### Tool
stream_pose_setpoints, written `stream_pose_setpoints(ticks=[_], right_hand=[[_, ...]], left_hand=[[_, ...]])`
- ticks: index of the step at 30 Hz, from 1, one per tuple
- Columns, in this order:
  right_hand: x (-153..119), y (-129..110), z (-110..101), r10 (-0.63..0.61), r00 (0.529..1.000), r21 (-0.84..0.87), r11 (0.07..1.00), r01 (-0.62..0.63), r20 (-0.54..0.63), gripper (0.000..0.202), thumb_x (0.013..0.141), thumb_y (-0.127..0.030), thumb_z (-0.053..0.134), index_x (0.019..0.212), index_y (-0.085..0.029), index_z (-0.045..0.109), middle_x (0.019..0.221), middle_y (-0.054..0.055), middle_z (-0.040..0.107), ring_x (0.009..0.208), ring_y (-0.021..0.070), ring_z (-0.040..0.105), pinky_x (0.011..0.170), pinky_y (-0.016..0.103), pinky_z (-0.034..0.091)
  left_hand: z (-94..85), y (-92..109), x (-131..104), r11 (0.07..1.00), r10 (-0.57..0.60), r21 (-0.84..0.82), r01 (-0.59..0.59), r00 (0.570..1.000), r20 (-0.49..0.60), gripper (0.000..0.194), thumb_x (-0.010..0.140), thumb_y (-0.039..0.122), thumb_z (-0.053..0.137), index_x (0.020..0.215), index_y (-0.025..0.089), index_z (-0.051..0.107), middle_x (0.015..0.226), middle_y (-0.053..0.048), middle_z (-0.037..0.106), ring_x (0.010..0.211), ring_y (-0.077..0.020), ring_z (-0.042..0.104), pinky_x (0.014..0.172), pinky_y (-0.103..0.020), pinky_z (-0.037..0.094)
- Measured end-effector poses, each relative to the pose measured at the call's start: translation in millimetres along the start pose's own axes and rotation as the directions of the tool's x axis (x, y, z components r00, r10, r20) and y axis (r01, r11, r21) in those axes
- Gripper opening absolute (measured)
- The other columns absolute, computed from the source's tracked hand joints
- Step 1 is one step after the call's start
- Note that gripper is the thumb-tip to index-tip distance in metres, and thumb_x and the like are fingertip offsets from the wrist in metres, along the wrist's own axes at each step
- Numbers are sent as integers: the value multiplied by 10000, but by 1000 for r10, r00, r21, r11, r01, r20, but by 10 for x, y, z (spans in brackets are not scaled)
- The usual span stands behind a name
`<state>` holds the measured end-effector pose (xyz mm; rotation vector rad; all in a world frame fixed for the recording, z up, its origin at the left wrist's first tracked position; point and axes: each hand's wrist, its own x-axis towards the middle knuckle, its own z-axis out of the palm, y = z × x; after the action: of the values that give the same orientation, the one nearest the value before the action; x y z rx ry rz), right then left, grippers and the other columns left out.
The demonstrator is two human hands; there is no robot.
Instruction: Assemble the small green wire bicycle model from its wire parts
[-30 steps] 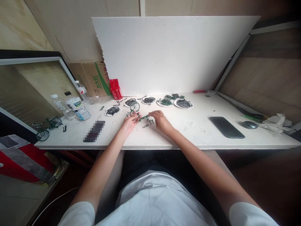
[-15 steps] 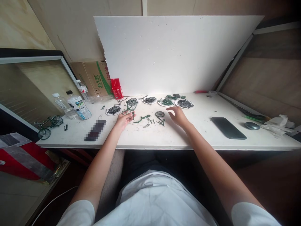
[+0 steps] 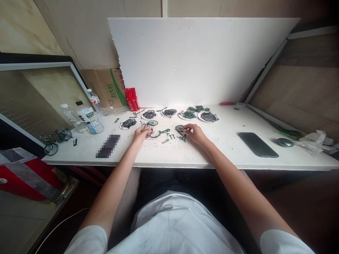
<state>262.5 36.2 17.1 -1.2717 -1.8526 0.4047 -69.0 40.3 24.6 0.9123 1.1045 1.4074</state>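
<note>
Having shifted leftward, the right hand point(image 3: 194, 132) is bending half-closed fingers over a loose spoked wheel point(image 3: 178, 127), its grip unclear. The left hand point(image 3: 141, 135) is pinching a partly assembled model bicycle point(image 3: 152, 123).

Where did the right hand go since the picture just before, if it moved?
Yes: the right hand moved left, farther from the computer mouse and closer to the loose wheel.

Soft, diffuse light brightens the long white tabletop point(image 3: 169, 157) and the upright, white, rectangular board point(image 3: 203, 60) behind it. Below the tabletop, deep shadow; the top right corner fades to black. Wide-angle distortion stretches the outer edges. Thin, dark-green, plastic-looking bicycle parts point(image 3: 165, 131) lack fine detail; pixelation masks one oblong patch point(image 3: 108, 146).
</note>
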Motion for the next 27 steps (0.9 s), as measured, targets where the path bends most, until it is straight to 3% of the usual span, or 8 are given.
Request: stream_pose_setpoints(ticks=[10,17,23,27], right_hand=[[-5,-39,10,4,998,-34,999,-2,68,140,954,-256,719,1012,-188,826,1027,105,807,952,282,690,881,400,558],[-12,-94,-16,2,996,-41,999,1,91,195,988,-366,711,965,-195,801,1044,104,798,959,276,681,876,395,546],[-37,-80,-19,48,997,-28,998,-47,54,307,1004,-350,686,1254,-173,699,1086,116,786,967,265,703,841,387,559],[-44,-61,-8,59,997,-5,998,-59,44,356,1023,-375,653,1326,-188,632,1087,108,782,964,259,716,840,380,561]], left_hand=[[14,-101,61,986,30,163,-30,1000,2,394,748,204,887,1088,151,695,966,-95,810,710,-194,768,709,-296,540],[43,-89,47,976,38,216,-29,998,-40,369,752,154,856,1086,142,698,918,-77,778,686,-192,749,666,-276,495],[23,-153,107,970,86,232,-70,994,-61,392,725,136,865,1076,145,689,803,-26,715,645,-157,663,687,-286,492],[-17,-208,171,967,126,232,-104,989,-82,382,728,136,842,1068,181,673,792,19,663,675,-142,615,718,-271,481]])
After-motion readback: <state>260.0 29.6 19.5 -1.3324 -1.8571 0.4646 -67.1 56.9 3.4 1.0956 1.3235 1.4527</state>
